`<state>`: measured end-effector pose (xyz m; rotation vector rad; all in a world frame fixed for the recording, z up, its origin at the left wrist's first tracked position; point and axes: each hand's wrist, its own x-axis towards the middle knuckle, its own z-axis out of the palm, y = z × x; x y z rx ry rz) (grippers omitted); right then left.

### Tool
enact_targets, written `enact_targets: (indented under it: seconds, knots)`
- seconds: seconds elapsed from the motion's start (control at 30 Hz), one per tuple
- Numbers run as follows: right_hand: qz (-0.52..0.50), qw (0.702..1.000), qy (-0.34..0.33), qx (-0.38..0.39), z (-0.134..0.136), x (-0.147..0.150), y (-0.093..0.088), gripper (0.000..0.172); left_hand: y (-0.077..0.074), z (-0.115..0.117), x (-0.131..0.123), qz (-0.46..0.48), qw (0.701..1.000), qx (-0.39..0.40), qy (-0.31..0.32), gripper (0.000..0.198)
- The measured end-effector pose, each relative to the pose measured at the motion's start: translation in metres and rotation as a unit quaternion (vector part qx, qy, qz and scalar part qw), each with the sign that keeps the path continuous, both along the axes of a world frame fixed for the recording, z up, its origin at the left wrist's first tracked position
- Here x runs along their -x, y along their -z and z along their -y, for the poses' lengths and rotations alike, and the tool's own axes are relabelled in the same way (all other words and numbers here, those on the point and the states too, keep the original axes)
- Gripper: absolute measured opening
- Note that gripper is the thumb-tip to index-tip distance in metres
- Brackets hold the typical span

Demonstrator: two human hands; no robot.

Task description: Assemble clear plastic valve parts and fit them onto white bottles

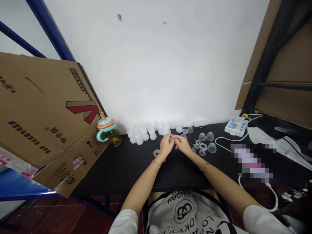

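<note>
My left hand [166, 144] and my right hand [183, 144] meet above the black table, with fingers closed together around a small pale round part [173, 137]. It looks like a baby bottle ring, but fingers cover most of it. Just left of my left wrist lies a clear ring [156, 152], partly hidden. To the right of my right hand are clear dome caps [202, 136], a white collar ring [203, 147] and several clear teats [197, 145]. White baby bottles [138, 136] stand in a group behind and left of my hands.
A teal-lidded pitcher [107, 130] with dark contents stands at the left beside a large cardboard box [53, 120]. On the right are a white power strip [236, 126], white cable [225, 139] and a pixelated object [251, 164]. The white wall [165, 71] bounds the table's back.
</note>
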<state>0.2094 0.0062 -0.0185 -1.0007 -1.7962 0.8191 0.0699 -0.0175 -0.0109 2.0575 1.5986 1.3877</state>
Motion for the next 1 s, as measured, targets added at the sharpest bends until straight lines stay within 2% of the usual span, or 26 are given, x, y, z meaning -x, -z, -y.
enact_targets:
  seconds: [0.37, 0.67, 0.73, 1.0]
  knots:
    - [-0.001, 1.0, 0.002, -0.002, 0.0, 0.001, 0.001, 0.04, 0.001, -0.001, 0.0, -0.005, 1.0, -0.004, -0.006, 0.018]
    - [-0.042, 0.998, 0.041, 0.01, 0.0, 0.002, 0.004, 0.04, -0.003, 0.003, -0.003, 0.019, 1.0, -0.001, -0.013, 0.027]
    - [-0.056, 0.997, 0.047, 0.019, -0.003, 0.002, 0.006, 0.039, -0.002, 0.002, -0.003, 0.017, 1.0, 0.004, -0.015, 0.024]
    - [-0.091, 0.994, 0.017, 0.052, -0.007, 0.004, 0.011, 0.039, -0.002, 0.001, -0.001, -0.002, 1.0, 0.009, -0.01, 0.019]
